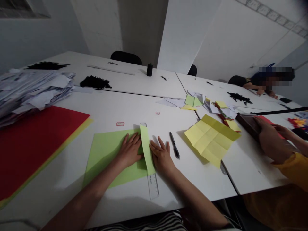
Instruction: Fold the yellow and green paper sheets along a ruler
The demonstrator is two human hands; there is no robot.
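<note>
A sheet of green paper (106, 150) lies on the white table in front of me, its right edge folded up into a narrow strip. Under that strip runs a clear ruler (153, 187), its near end sticking out toward me. My left hand (131, 149) lies on the sheet just left of the fold, fingers stretched out. On the strip's right side is my right hand (162, 155), fingers extended and the fingertips near or against the paper; exact contact is unclear. A black pen (174, 145) rests to the right of that hand.
Red paper (45, 141) over yellow sheets and a heap of white papers (36, 93) occupy the left. A creased yellow sheet (211, 138) lies right, near paper scraps (192, 101). A neighbour's hands (267, 131) hold a dark flat object (249, 126). Another person sits far right.
</note>
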